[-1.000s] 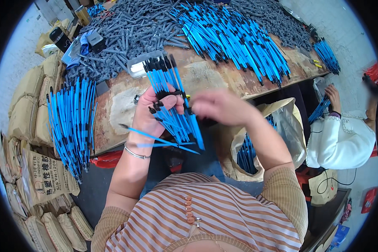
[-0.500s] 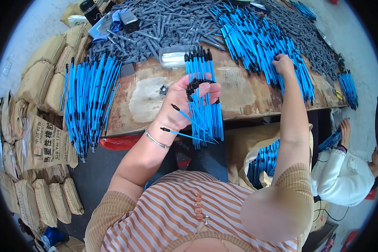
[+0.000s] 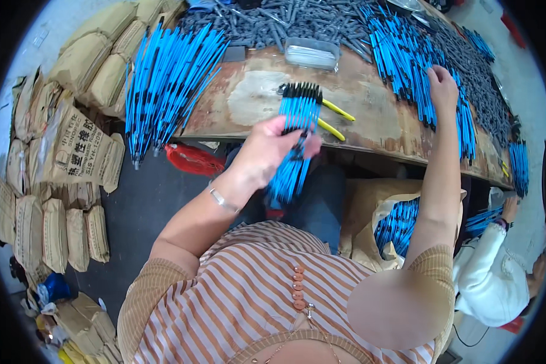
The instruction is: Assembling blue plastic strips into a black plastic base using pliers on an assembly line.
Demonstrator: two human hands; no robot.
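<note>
My left hand [image 3: 266, 148] is closed around a bundle of thin blue rods with black ends [image 3: 301, 108], held above the near edge of the table. Their black tips line up at the top; the lower ends are blurred. Farther right, my right hand [image 3: 444, 88] reaches over a large pile of similar blue rods [image 3: 399, 64]. Its fingers are curled together, and what they pinch is hidden. Yellow-handled pliers [image 3: 337, 112] lie on the wooden table [image 3: 379, 124], partly behind the held bundle.
Another heap of blue rods [image 3: 170, 85] overhangs the table's left end. Grey plastic pieces [image 3: 273, 27] cover the back, behind a clear box [image 3: 312, 53]. An open paper sack [image 3: 364, 227] holds more rods below. Brown sacks [image 3: 94, 51] are stacked left; a white-sleeved person [image 3: 488, 273] works at right.
The view has shifted, so the table sits higher and farther right. Loose rods that splayed across my left wrist no longer stick out. The pliers' yellow handles have come into sight. My right hand stays at the pile.
</note>
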